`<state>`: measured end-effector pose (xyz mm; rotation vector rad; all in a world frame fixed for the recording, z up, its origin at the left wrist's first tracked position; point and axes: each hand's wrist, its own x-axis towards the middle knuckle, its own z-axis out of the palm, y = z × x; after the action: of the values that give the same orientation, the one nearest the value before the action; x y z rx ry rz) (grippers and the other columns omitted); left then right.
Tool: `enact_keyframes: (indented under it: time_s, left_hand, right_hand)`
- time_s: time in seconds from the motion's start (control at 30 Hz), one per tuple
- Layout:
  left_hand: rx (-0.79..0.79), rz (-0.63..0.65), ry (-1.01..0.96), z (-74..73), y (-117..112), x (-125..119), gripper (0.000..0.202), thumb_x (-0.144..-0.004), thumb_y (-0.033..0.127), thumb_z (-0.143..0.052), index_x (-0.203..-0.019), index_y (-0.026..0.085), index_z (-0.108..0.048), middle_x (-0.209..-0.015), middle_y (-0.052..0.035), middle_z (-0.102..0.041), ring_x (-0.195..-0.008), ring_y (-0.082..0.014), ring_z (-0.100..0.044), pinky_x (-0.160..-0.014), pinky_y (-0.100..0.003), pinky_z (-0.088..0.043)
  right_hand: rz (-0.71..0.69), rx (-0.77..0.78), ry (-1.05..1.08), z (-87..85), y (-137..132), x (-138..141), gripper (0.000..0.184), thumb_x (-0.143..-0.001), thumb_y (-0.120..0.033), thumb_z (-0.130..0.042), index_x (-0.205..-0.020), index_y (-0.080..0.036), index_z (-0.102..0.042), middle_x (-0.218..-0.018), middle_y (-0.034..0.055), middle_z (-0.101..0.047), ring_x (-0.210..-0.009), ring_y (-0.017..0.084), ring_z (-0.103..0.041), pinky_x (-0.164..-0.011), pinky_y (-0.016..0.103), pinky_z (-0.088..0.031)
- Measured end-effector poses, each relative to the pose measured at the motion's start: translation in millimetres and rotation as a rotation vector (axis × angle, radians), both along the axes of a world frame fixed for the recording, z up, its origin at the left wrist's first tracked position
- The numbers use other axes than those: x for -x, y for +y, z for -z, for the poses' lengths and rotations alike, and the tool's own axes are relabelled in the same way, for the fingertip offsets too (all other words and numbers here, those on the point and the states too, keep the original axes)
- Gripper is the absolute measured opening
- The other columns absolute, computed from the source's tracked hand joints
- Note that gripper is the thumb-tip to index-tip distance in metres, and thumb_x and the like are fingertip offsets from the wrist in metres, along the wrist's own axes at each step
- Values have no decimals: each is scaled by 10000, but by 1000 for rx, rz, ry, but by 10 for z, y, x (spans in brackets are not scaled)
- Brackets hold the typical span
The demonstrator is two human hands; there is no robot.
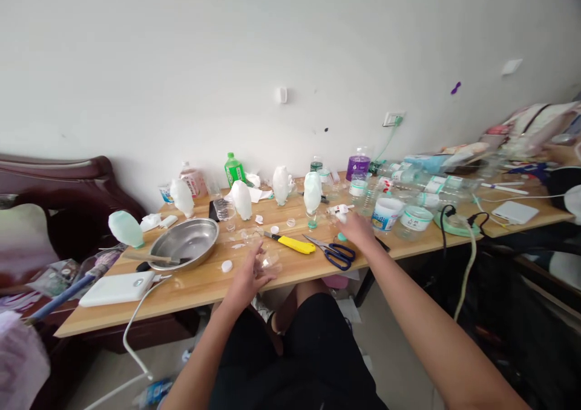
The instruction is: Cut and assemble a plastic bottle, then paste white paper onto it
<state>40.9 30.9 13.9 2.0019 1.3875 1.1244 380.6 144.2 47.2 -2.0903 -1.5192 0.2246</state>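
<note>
My left hand (247, 272) is at the table's front edge, its fingers curled around a clear plastic piece (269, 263) that looks like a cut bottle part. Farther right, my right hand (357, 229) reaches over the table. Its fingertips are at a small white item with red marks (338, 209), whose kind I cannot make out; whether they grip it is unclear. Between the hands lie a yellow utility knife (296, 244) and dark-blue-handled scissors (340, 255). Behind them a pale green, wrapped bottle-like form (312, 193) stands on its narrow end.
A steel bowl (195, 246) with a wooden-handled tool and a white power bank (117, 289) are at left. Several clear bottles, a white tub (387, 214) and a cable reel (456, 223) crowd the right. White wrapped forms (241, 200) stand behind. Another person's arm shows far right.
</note>
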Motion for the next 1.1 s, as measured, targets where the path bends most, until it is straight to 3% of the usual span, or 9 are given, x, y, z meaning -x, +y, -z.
enact_keyframes:
  time_s: [0.1,0.2,0.4,0.53,0.63,0.77,0.9,1.03,1.1]
  left_hand:
    - [25,-48,24,96,54,32,690,-755,293,-794,-1349,260,-444,-1249,-93,-644,-1035,-233,-653,-932,-416,-523]
    - [28,-74,64,114,71,57,598,-760,315,-791,-1269,234,-490,-1245,-106,-653,-1093,-248,-638,-984,-431,-494]
    - [-2,-89,153,-3,10,114,704,-833,312,-716,-1425,230,-344,-1300,-124,-642,-1105,-222,-641,-988,-397,-497]
    - [-26,-75,296,-48,-10,87,662,-804,364,-739,-1393,243,-463,-1279,-133,-657,-1186,-316,-598,-1018,-499,-459]
    - [-64,-80,375,-60,30,68,750,-798,413,-743,-1451,235,-422,-1381,-154,-592,-1285,-361,-515,-1064,-543,-409]
    - [-144,-124,418,-77,27,133,757,-892,370,-637,-1539,230,-269,-1552,-161,-406,-1405,-343,-383,-1147,-545,-312]
    - [-184,-94,459,-91,-105,186,617,-945,303,-551,-1516,321,-318,-1540,-87,-439,-1396,-289,-407,-1140,-500,-341]
    - [-176,-111,433,-78,-199,150,687,-952,356,-541,-1555,305,-216,-1616,-104,-307,-1464,-299,-300,-1176,-524,-277]
    - [-137,-99,409,-53,-197,126,684,-937,343,-564,-1543,321,-248,-1606,-96,-325,-1458,-311,-312,-1178,-536,-269]
  right_hand:
    - [-9,8,9,105,112,25,371,-816,-376,-658,-1072,-107,-654,-1096,226,-693,-1100,353,-619,-948,426,-435]
    - [-34,-68,46,118,52,16,303,-841,-287,-596,-1053,-83,-668,-1020,228,-698,-1048,349,-632,-919,427,-453]
    - [-55,-422,187,-204,-320,56,413,-894,-322,-487,-1180,-58,-626,-1153,249,-641,-1189,358,-539,-949,447,-452]
    - [-172,-457,373,-373,-603,292,454,-907,-510,-509,-1075,-118,-663,-729,94,-694,-704,256,-668,-664,359,-531]
    - [-253,-421,480,-404,-704,570,477,-877,-583,-543,-973,-136,-679,-663,51,-674,-556,198,-634,-561,302,-507]
    - [-300,-378,563,-339,-742,863,466,-849,-586,-569,-920,-139,-676,-689,55,-679,-555,191,-620,-541,288,-482]
    - [-307,-361,629,-204,-901,992,441,-860,-577,-560,-902,-148,-654,-616,29,-638,-534,180,-569,-526,283,-449]
    - [-324,-344,696,-17,-1179,1108,442,-867,-597,-558,-880,-163,-643,-548,-1,-582,-498,172,-536,-481,274,-430]
    - [-323,-349,725,106,-1318,1183,437,-866,-598,-566,-868,-168,-643,-528,-9,-562,-493,172,-532,-478,275,-437]
